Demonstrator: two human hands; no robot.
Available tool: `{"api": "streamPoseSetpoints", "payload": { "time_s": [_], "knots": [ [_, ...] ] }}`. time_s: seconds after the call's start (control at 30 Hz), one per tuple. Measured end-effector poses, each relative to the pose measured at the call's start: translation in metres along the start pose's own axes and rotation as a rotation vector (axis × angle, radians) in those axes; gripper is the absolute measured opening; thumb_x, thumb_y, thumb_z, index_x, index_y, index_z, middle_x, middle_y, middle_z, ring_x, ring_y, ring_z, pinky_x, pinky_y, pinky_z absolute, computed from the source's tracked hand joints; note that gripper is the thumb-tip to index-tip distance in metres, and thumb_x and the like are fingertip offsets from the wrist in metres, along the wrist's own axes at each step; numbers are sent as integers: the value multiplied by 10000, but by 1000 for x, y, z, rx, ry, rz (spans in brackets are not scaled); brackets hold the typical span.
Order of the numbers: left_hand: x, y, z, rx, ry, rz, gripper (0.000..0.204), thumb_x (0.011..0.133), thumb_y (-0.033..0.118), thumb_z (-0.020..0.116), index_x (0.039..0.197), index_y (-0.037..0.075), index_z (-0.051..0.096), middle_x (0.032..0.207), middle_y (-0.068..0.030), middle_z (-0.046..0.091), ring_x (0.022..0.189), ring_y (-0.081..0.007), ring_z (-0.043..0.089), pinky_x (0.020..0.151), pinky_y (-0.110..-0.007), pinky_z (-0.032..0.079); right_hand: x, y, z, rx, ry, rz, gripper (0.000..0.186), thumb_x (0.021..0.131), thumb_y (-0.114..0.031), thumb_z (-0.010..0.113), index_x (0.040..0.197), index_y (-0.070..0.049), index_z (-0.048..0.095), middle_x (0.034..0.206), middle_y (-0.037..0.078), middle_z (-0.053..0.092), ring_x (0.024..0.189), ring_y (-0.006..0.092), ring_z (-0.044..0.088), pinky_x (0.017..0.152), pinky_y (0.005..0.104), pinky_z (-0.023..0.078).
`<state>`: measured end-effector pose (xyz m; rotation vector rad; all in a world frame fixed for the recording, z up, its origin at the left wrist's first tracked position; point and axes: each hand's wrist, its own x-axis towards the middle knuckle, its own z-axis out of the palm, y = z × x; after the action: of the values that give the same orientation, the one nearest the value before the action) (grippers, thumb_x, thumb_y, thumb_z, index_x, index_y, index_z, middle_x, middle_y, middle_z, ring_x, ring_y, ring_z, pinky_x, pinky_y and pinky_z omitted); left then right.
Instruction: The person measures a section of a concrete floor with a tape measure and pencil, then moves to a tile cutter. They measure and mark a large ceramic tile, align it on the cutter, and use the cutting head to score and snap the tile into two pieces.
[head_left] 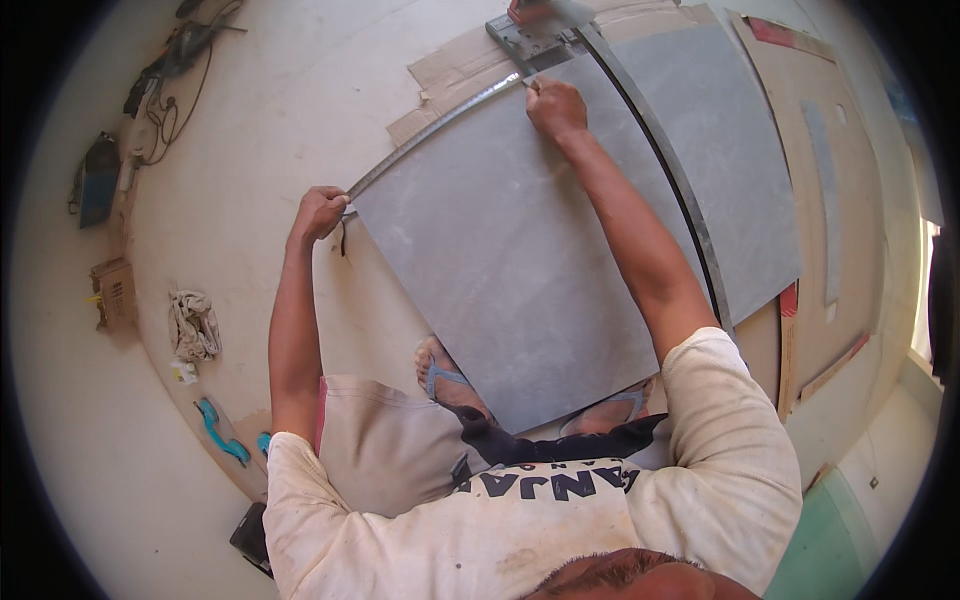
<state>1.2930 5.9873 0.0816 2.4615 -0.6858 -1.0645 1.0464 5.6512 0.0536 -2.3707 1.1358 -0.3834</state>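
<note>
A large grey tile (480,250) lies in front of me under a long dark rail (670,170) with a red-and-grey cutter head (530,15) at the far end. My left hand (322,210) is closed on a metal measuring tape (420,135) at the tile's left corner; a short dark strap hangs beneath it. The tape runs along the far edge toward my right hand (556,110), whose fingers are curled at that edge near the rail; what they hold is too small to make out. Another grey tile section (750,210) extends right of the rail.
Tools with cords (170,70), a blue case (95,175), a cardboard box (113,290), a crumpled cloth (195,320) and turquoise suction handles (222,430) lie left. Cardboard (450,80) underlies the far edge. Boards (845,220) lie right, with green glass (830,530) lower right. My sandalled feet (440,375) are at the tile's edge.
</note>
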Motion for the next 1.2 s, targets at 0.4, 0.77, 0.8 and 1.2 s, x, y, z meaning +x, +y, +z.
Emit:
{"api": "streamPoseSetpoints", "payload": {
  "time_s": [0.4, 0.77, 0.8, 1.2],
  "knots": [
    [-1, 16, -4, 57, -35, -34, 247, 763, 208, 566, 798, -24, 646, 614, -55, 564, 608, -137, 524, 601, -294, 440, -8, 6, -4, 22, -1, 52, 165, 814, -224, 553, 845, -88, 640, 823, 180, 655, 802, 378, 632, 734, 453, 509],
    [2, 4, -1, 48, 23, 29, 270, 769, 226, 573, 823, -27, 650, 646, -90, 598, 629, -161, 544, 619, -307, 449, -8, 3, -5, 10, 1, 39, 170, 818, -225, 556, 842, -79, 640, 840, 181, 653, 813, 378, 628, 750, 454, 502],
    [0, 7, 0, 68, 45, 33, 273, 770, 229, 575, 828, -27, 650, 652, -94, 604, 633, -163, 547, 621, -308, 451, -11, 6, -5, 15, -24, 46, 173, 819, -226, 555, 846, -78, 639, 844, 180, 653, 814, 379, 628, 751, 454, 502],
    [1, 9, -2, 63, 37, 38, 289, 763, 239, 571, 857, -18, 661, 689, -100, 625, 653, -172, 564, 643, -317, 455, -6, 4, -1, -4, -14, 61, 170, 811, -215, 556, 872, -86, 648, 851, 191, 654, 822, 366, 634, 748, 444, 509]
  ]
}}
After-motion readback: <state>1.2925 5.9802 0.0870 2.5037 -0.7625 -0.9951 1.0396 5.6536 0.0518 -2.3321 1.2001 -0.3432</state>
